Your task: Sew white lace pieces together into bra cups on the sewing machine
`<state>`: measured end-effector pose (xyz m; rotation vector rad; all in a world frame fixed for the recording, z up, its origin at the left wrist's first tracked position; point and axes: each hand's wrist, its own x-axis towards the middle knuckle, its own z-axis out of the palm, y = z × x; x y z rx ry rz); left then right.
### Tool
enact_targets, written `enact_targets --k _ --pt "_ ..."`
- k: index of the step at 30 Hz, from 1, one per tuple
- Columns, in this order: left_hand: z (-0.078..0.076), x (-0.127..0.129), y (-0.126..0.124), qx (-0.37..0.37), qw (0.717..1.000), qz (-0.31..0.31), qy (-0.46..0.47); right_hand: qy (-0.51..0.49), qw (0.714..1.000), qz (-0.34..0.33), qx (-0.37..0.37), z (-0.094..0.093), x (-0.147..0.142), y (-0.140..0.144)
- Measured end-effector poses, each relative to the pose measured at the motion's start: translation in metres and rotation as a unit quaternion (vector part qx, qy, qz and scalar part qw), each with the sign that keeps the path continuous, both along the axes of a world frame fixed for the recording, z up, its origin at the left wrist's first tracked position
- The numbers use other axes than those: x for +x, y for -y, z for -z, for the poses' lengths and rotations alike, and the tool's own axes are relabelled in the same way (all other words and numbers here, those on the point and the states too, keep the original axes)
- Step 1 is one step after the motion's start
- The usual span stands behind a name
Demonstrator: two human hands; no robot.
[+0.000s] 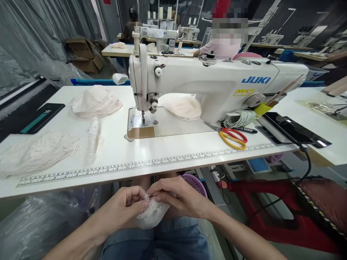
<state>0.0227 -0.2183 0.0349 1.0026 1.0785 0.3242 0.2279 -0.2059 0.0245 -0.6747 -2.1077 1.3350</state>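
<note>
Two hands meet low in the near middle, below the tabletop (pixel 173 151) edge and above the person's lap. The left hand (pixel 123 209) and right hand (pixel 179 196) both pinch a small white lace piece (pixel 151 215), fingers clenched on its upper edge, thumbs and forefingers almost touching each other. The piece hangs bunched between the palms.

On the tabletop, a white sewing machine (pixel 211 85) stands at the far middle. A pale fabric cup (pixel 183 107) lies under its arm. Scissors (pixel 230 136) with red and yellow handles lie to the right of the needle plate, beside a coil of white cord (pixel 240 118). More lace pieces (pixel 94 103) lie to the left, and a dark phone (pixel 43 117) sits at the far left edge.
</note>
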Motion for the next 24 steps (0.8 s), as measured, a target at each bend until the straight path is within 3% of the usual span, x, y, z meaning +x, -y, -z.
enact_targets --k 4,8,11,17,24 --pt "0.013 -0.003 0.008 -0.036 0.999 -0.013 0.030 0.049 0.995 0.016 0.084 0.016 -0.002 0.008" --pt "0.031 -0.005 0.016 -0.062 0.996 -0.044 0.039 0.115 0.973 0.058 0.192 0.032 -0.009 0.017" --pt "0.035 -0.004 0.020 -0.072 0.994 -0.065 0.045 0.145 0.958 0.070 0.238 0.038 -0.012 0.021" --pt "0.027 0.001 0.022 -0.067 0.995 -0.076 0.015 0.149 0.953 0.058 0.257 0.040 -0.014 0.025" --pt "0.036 0.000 0.021 -0.084 0.990 -0.103 0.040 0.170 0.954 0.061 0.238 0.037 -0.009 0.028"
